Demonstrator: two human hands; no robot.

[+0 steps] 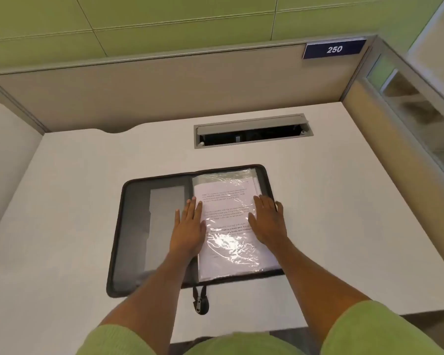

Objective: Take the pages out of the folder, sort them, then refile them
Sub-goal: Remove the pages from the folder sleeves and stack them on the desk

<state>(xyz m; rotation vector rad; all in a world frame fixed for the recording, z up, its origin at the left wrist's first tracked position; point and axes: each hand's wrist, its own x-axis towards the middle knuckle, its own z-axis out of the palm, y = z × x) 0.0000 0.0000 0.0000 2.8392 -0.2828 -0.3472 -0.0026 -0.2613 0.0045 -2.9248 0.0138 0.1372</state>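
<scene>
Flat, spread fingers [194, 204] are pressed on the zip folder's [149, 226] glossy sleeved pages [228, 226]; sleeves could be creased if slid.

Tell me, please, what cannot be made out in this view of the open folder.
Print on the top page: head view, blurred, with glare on the plastic sleeve.
Pages beneath it: head view, covered by that page.
Parts of the sleeve's sides: head view, under the left hand and right hand.
Inside the cable slot: head view, too dark.
</scene>
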